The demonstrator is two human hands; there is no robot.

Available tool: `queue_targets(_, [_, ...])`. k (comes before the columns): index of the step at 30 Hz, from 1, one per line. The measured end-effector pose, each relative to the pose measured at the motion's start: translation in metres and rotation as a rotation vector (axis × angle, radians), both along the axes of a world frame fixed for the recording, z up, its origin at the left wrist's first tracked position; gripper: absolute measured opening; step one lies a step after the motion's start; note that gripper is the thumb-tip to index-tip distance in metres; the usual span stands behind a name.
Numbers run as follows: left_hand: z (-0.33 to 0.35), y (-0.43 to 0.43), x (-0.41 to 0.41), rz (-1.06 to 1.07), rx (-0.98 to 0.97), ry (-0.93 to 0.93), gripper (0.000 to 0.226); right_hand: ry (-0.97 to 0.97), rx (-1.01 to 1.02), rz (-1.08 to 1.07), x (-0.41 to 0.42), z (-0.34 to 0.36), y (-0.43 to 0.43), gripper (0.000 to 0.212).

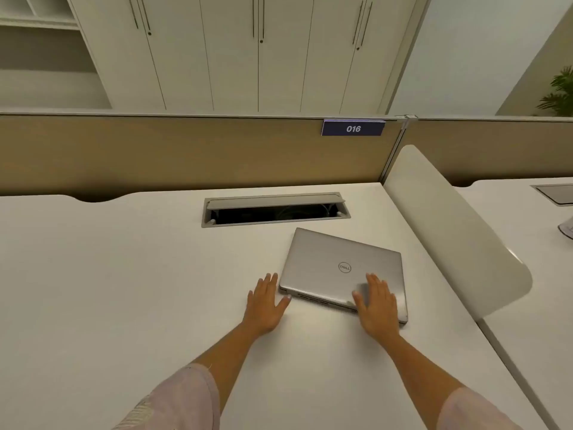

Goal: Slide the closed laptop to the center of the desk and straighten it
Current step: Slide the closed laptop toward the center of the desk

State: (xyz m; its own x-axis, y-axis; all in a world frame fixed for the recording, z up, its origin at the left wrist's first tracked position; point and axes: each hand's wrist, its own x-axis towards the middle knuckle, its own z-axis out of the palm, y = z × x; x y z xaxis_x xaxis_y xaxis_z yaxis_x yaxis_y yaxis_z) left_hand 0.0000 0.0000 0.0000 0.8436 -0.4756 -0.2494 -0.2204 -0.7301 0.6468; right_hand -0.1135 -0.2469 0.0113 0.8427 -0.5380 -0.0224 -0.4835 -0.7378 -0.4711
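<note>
The laptop (pixel 341 268) is plain silver-grey, with a small dark round logo in the middle of its lid and a dark line of vents along its near edge. The desk (pixel 124 290) is a flat off-white with no pattern. The cable tray (pixel 276 209) set into it has a grey metal frame around a black opening. The partition (pixel 186 153) behind is tan, and its number plate (pixel 353 128) is dark navy with white digits. The cabinets (pixel 248 51) are pale cream with thin dark handles. The side divider (pixel 449 228) is white. The sleeves (pixel 183 398) are pale pink. The plant (pixel 559 94) is dark green.
</note>
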Motion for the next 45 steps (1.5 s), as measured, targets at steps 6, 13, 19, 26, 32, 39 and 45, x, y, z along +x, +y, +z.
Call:
queue_targets(6, [0.015,-0.046,0.014,0.158,-0.088,0.218,0.080,0.047,0.085,-0.299,-0.007,0.000,-0.046,0.077])
queue_targets(13, [0.027,-0.081,0.030,0.392,-0.050,0.335,0.089,0.054,0.175,-0.446,-0.001,-0.007,-0.046,0.085])
queue_targets(19, [0.031,-0.079,0.048,0.511,-0.161,0.555,0.092,0.071,0.314,-0.599,0.014,0.003,-0.053,0.104])
queue_targets(26, [0.016,-0.064,0.026,0.499,-0.224,0.588,0.083,0.121,0.381,-0.728,0.026,0.020,-0.059,0.098])
queue_targets(32, [0.009,-0.013,0.011,0.629,-0.176,0.445,0.089,0.098,0.485,-0.666,0.037,0.025,-0.019,0.094])
queue_targets(39, [0.005,0.073,0.002,0.835,-0.312,0.399,0.084,0.114,0.590,-0.509,0.067,0.028,0.056,0.103])
queue_targets(45, [0.001,0.140,-0.012,0.997,-0.393,0.360,0.080,0.141,0.610,-0.359,0.090,0.025,0.121,0.098])
